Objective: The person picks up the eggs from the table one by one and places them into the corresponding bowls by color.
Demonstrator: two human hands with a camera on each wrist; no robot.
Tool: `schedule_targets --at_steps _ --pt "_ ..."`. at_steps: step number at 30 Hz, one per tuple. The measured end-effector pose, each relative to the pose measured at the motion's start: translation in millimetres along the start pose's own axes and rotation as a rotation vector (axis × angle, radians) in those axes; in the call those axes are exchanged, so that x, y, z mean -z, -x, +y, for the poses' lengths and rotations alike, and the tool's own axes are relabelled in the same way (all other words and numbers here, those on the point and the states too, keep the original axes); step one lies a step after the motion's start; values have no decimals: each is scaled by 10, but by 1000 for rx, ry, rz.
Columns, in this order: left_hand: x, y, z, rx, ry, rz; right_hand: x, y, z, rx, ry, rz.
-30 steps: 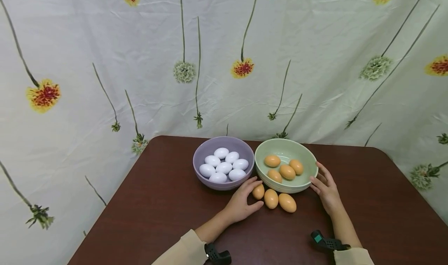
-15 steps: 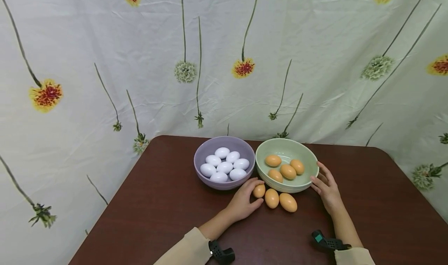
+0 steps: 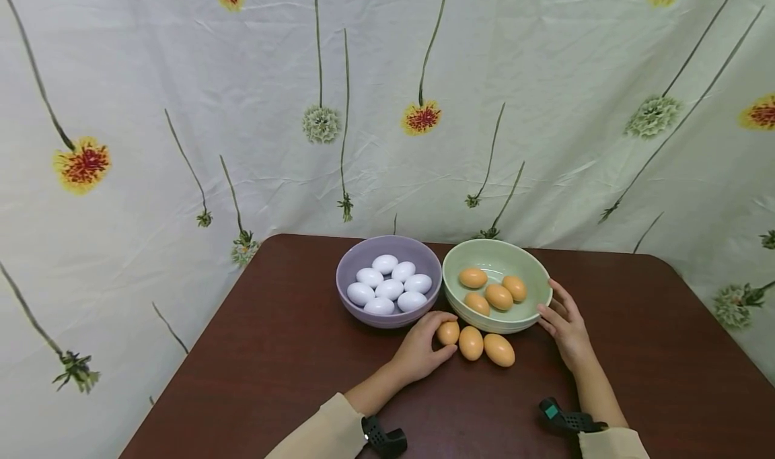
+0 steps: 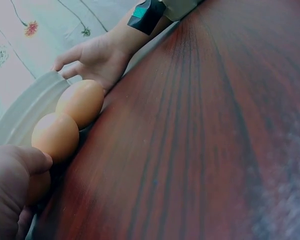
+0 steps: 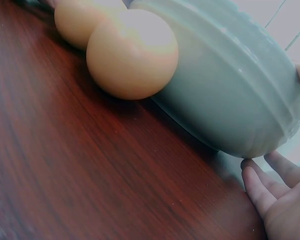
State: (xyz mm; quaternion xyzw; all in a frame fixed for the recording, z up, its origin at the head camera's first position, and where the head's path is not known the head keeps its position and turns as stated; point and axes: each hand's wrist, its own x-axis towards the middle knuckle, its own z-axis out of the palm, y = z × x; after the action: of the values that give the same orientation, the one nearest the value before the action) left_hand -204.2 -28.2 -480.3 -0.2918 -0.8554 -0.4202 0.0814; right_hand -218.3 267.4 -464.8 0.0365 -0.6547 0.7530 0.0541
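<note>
With its thumb and fingertips, my left hand pinches the leftmost brown egg of a row on the table. Two more brown eggs, a middle one and a right one, lie beside it in front of the green bowl. Several brown eggs lie inside that bowl. At the bowl's right side, my right hand rests spread fingertips against the rim and outer wall. The right wrist view shows fingertips low on the wall. In the left wrist view, the thumb partly covers the pinched egg.
A purple bowl with several white eggs stands left of the green bowl, close against it. Both stand on the dark red-brown table near its far edge. Behind hangs a flowered cloth.
My left thumb and fingers have closed in on the leftmost brown egg. The right hand and both bowls stay in place; the view has shifted slightly.
</note>
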Motion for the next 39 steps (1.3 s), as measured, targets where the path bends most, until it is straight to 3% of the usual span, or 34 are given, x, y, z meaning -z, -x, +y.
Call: schedule_targets --at_steps 8,15,22,39 --pt "11 13 11 -22 6 39 -8 -13 -1 -12 4 1" --pt "55 26 59 -117 -16 86 -18 -20 7 -7 2 0" --pt "176 0 181 -74 35 60 -17 -16 4 -6 4 1" --pt "344 -219 351 -116 78 74 1 4 2 -6 17 5"
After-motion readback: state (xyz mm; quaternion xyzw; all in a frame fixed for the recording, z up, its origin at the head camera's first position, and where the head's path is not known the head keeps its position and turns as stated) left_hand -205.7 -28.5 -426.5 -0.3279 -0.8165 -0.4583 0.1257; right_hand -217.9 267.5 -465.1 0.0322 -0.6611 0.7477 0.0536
